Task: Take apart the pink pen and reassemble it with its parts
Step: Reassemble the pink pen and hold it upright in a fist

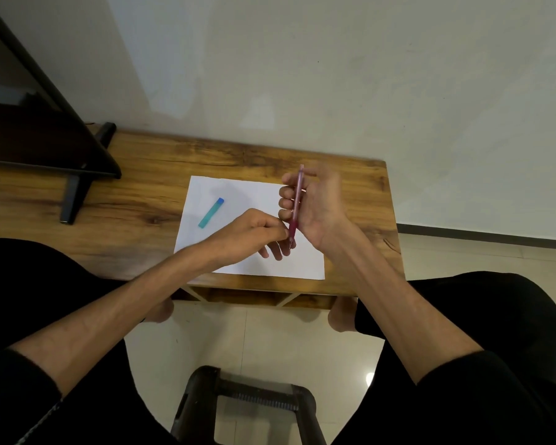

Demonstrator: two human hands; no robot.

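Head view: the right hand (pixel 315 203) has its grip wrapped around the pink pen (pixel 296 205), held nearly upright above the white paper (pixel 235 200) on the wooden bench (pixel 135 200). The left hand (pixel 254 231) pinches at the pen's lower tip; its fingers hide what they grasp, so the contact is hard to make out. A teal case (pixel 211 212) lies on the paper, well apart.

The right hand (pixel 318 203) grips the pink pen (pixel 296 207) upright above the paper (pixel 238 194). The left hand (pixel 254 232) pinches its lower tip. A teal case (pixel 211 212) lies on the paper.
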